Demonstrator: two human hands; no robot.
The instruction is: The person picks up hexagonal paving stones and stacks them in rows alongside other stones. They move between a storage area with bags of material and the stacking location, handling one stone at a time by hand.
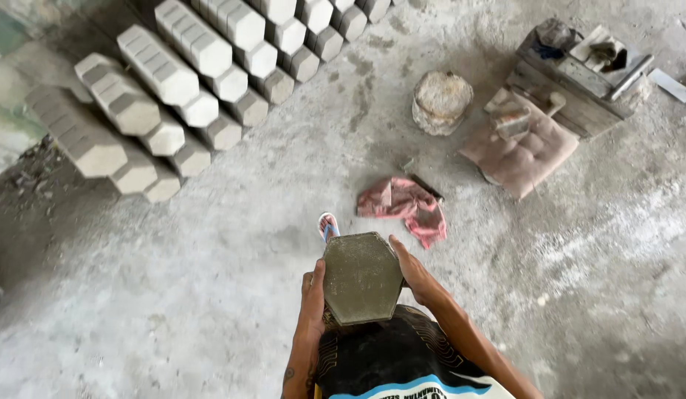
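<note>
Left hand (313, 299) and right hand (415, 277) both grasp a hexagonal concrete block (362, 278), one on each side, held at the person's belly above the floor (210, 295). Sandalled foot (327, 225) just ahead. Pink rag (406, 203) near it. Farther: cushion (520, 151), round lump (441, 100), wooden crate (572, 100), rows of stacked hexagonal blocks (195, 81).

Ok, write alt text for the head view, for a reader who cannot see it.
Seen from above, a person's left hand and right hand grip a grey hexagonal concrete block by its sides. Rows of matching blocks lie stacked on the dusty floor, with a pink rag nearby.
</note>
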